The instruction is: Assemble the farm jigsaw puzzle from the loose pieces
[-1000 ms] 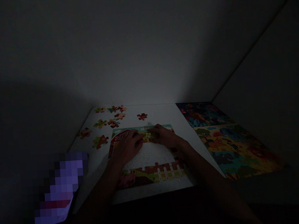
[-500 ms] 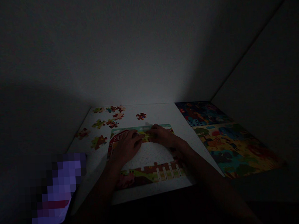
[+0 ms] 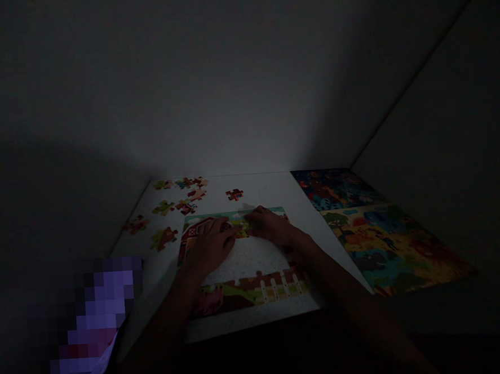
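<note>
Both hands, left hand (image 3: 209, 246) and right hand (image 3: 271, 226), are still pressing flat-fingered on a piece (image 3: 244, 228) at the puzzle (image 3: 248, 291) top, barely shifting.

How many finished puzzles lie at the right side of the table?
2. A dark blue finished puzzle lies at the far right, against the wall. A yellow-green finished puzzle lies just in front of it, nearer the person. The dim light may hide others.

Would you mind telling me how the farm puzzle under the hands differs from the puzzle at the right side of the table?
The farm puzzle is unfinished, its middle bare; the right-hand puzzle looks fully filled. Both hands, left hand and right hand, rest on the farm puzzle; nothing touches the right-hand puzzle. Loose pieces lie near the farm puzzle only. Both lie flat on the white table.
</note>
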The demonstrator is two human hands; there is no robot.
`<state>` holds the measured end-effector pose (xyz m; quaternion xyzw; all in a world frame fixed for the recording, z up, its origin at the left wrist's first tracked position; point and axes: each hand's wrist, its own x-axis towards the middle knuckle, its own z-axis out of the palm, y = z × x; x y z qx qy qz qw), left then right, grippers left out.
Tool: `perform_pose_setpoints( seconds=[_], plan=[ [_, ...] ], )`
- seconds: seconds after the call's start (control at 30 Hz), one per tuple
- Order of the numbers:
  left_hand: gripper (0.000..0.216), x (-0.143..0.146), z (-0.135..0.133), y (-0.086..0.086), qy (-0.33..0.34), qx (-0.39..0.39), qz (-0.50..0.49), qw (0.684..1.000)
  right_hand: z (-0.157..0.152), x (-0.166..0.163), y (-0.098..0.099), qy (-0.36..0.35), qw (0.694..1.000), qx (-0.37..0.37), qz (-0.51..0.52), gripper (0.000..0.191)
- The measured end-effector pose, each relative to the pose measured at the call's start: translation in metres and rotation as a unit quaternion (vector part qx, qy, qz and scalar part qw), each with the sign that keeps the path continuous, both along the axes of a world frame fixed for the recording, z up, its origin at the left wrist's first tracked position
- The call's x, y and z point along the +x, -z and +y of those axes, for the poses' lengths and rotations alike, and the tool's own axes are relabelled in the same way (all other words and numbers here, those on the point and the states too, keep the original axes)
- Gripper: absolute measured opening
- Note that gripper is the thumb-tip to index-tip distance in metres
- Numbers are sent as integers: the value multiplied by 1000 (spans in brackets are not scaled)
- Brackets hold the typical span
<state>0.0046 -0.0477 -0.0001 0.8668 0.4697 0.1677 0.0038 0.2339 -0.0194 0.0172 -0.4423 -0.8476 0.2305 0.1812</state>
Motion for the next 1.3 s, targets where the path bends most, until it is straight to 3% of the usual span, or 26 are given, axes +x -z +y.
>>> perform_pose_setpoints(
  seconds=[0.73,1.3],
  plan=[
    [30,3,-1,-3,-5,-8,0,1000,-4,-3,-13,0,990,40,-134,32],
    [29,5,-5,-10,-14,-6,21,1000,-5,-2,-22,4,993,12,-121,34]
  ],
)
